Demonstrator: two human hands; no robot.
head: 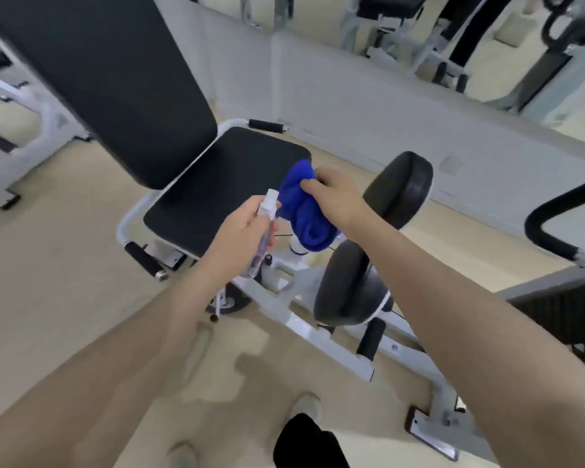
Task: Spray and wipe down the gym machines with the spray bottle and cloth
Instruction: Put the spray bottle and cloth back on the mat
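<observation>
Left hand (247,221) of mine is wrapped round the slim clear spray bottle (262,233), nozzle end up and pointing away from me toward the black seat pad (223,184); my right hand (338,197) grips the bunched blue cloth (306,214), which hangs down from my fingers just beside the bottle's top. As I judge it, the step in hand is misting the seat before wiping. To do it well I should keep the nozzle aimed at the pad rather than at the cloth, which sits close enough to catch the spray, and hold the cloth slightly aside until the pad is wet. Then I would spread the cloth flatter, since a tight wad wipes poorly. Both things hover over the seat's near front corner, apart from it, with the round leg rollers (399,190) just to the right of my right wrist.
</observation>
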